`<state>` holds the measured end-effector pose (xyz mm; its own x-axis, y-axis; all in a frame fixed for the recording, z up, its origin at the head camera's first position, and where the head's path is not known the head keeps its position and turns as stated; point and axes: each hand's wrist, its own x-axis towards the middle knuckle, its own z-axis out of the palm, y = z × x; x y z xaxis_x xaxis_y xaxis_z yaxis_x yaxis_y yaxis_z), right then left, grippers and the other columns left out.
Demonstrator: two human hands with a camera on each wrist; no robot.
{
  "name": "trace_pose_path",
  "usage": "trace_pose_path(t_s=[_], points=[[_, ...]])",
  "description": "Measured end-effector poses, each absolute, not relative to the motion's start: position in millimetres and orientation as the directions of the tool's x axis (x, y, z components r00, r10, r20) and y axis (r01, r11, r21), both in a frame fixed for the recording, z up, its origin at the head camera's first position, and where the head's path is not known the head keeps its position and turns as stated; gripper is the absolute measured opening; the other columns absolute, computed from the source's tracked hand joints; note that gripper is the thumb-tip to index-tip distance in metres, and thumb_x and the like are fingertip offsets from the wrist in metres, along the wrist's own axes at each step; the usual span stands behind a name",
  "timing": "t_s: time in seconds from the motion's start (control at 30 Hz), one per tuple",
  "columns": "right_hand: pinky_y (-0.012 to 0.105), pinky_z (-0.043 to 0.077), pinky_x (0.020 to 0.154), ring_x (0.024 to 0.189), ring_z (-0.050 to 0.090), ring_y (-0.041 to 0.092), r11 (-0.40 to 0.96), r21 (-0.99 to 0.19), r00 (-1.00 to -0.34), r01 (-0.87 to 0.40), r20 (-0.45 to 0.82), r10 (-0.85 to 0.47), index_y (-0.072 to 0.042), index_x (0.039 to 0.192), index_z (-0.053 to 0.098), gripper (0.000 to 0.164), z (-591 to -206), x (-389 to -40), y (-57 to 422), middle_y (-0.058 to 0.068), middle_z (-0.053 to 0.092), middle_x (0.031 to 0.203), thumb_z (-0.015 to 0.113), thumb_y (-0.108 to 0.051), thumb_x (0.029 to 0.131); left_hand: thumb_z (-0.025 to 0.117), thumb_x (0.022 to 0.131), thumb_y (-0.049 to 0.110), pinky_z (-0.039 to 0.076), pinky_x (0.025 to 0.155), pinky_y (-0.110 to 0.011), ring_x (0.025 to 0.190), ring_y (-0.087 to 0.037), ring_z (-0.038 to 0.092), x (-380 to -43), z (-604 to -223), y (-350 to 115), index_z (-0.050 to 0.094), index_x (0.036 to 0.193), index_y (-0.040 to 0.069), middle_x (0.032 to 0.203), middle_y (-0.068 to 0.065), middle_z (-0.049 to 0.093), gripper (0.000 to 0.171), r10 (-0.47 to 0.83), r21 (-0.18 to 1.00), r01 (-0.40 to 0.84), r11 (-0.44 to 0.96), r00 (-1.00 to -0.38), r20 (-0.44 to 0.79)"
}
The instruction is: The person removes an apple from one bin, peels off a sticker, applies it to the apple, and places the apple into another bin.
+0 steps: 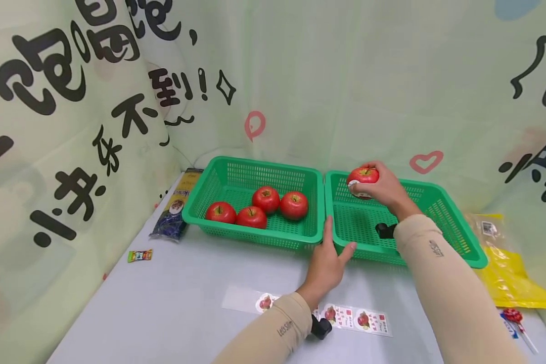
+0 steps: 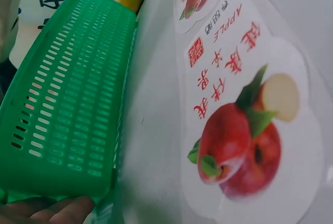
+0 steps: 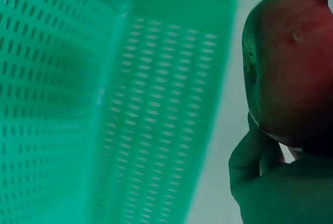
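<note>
My right hand [image 1: 388, 189] grips a red apple [image 1: 365, 175] over the back left of the right green basket [image 1: 368, 251]. A white sticker [image 1: 353, 183] shows on the apple's side. In the right wrist view the apple [image 3: 291, 62] appears dark, with curled fingers [image 3: 244, 161] below it. My left hand [image 1: 326, 265] reaches to where the two baskets meet, its index finger extended at the rims and thumb spread to the right. Several red apples [image 1: 266, 199] lie in the left green basket [image 1: 255, 236]. In the left wrist view, fingertips [image 2: 78, 209] are at the basket corner.
In front of the baskets, a strip of apple stickers [image 1: 341, 317] lies on the white table [image 1: 173, 303], partly behind my left sleeve. A dark-and-gold bag [image 1: 175, 207] and small candy packet [image 1: 139, 256] lie left. A yellow bag [image 1: 505, 273] and red lollipop [image 1: 512, 315] lie right.
</note>
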<state>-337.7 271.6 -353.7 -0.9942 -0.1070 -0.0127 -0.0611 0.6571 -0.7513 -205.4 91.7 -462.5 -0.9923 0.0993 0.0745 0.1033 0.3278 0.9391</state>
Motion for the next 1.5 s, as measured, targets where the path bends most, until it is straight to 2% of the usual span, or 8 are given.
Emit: trace_pose_path(t_s=[0.17,0.27,0.33,0.53,0.77,1.07,1.3,1.5], points=[[0.055,0.055,0.103,0.135,0.046,0.043,0.683,-0.731,-0.983,-0.007,-0.119,-0.138,-0.004,0.157,0.033,0.08,-379.3,-365.2,265.9,0.027,0.043,0.154,0.072,-0.039,0.097,0.068,0.102,0.048,0.046,0.064,-0.029,0.064,-0.014,0.053,-205.2,-462.6,92.8,0.019,0.17,0.026,0.061,-0.001,0.052,0.086,0.075,0.942,0.066,0.329,-0.996,0.044],[0.057,0.053,0.105,0.132,0.047,0.043,0.718,-0.695,-0.975,0.028,-0.179,-0.135,-0.003,0.157,0.033,0.08,-391.7,-371.4,267.7,0.029,0.043,0.152,0.071,-0.04,0.097,0.069,0.102,0.047,0.045,0.063,-0.027,0.065,-0.013,0.054,-204.5,-461.6,94.2,0.019,0.17,0.027,0.063,-0.002,0.054,0.086,0.082,0.944,0.049,0.326,-0.996,0.024],[0.056,0.053,0.104,0.13,0.048,0.044,0.741,-0.671,-0.968,0.03,-0.203,-0.145,-0.002,0.159,0.032,0.082,-397.5,-374.1,268.8,0.03,0.043,0.152,0.072,-0.039,0.097,0.069,0.102,0.047,0.047,0.064,-0.028,0.068,-0.013,0.056,-204.3,-460.6,94.5,0.019,0.17,0.029,0.066,-0.003,0.058,0.086,0.082,0.944,0.041,0.328,-0.997,0.015],[0.055,0.054,0.097,0.123,0.05,0.045,0.817,-0.576,-0.96,-0.016,-0.219,-0.173,0.001,0.156,0.035,0.086,-402.4,-382.5,262.0,0.031,0.047,0.145,0.08,-0.036,0.092,0.069,0.102,0.047,0.054,0.074,-0.031,0.084,-0.016,0.066,-204.9,-459.4,92.6,0.019,0.17,0.03,0.092,-0.016,0.074,0.086,0.066,0.937,0.045,0.345,-0.998,0.023],[0.048,0.056,0.09,0.118,0.053,0.044,0.854,-0.52,-0.95,-0.007,-0.262,-0.168,0.001,0.149,0.038,0.085,-411.2,-390.3,253.3,0.03,0.049,0.142,0.084,-0.034,0.087,0.067,0.102,0.049,0.057,0.077,-0.031,0.09,-0.02,0.07,-202.4,-458.9,88.4,0.018,0.17,0.029,0.095,-0.019,0.075,0.086,0.065,0.925,0.049,0.376,-0.998,0.026],[0.044,0.063,0.085,0.111,0.057,0.039,0.798,-0.601,-0.924,0.041,-0.326,-0.198,0.005,0.157,0.026,0.095,-409.7,-388.9,264.9,0.031,0.046,0.142,0.084,-0.032,0.091,0.067,0.102,0.052,0.06,0.093,-0.032,0.103,-0.016,0.071,-207.2,-455.4,93.0,0.014,0.17,0.035,0.118,-0.018,0.076,0.087,0.086,0.92,0.043,0.39,-0.996,0.01],[0.044,0.063,0.088,0.112,0.055,0.038,0.767,-0.638,-0.906,0.066,-0.361,-0.222,0.007,0.161,0.019,0.098,-402.5,-385.0,271.8,0.033,0.041,0.144,0.082,-0.026,0.094,0.066,0.102,0.052,0.06,0.095,-0.032,0.102,-0.014,0.071,-209.3,-452.6,96.4,0.014,0.169,0.036,0.114,-0.015,0.077,0.087,0.093,0.907,0.057,0.418,-0.995,0.019],[0.042,0.06,0.089,0.107,0.056,0.032,0.704,-0.695,-0.868,0.147,-0.431,-0.244,0.0,0.166,0.013,0.102,-405.3,-385.8,270.1,0.03,0.041,0.145,0.081,-0.026,0.095,0.067,0.101,0.053,0.058,0.103,-0.034,0.118,-0.014,0.069,-206.4,-452.8,93.6,0.015,0.169,0.037,0.14,-0.012,0.069,0.088,0.065,0.917,0.024,0.398,-0.998,-0.002]])
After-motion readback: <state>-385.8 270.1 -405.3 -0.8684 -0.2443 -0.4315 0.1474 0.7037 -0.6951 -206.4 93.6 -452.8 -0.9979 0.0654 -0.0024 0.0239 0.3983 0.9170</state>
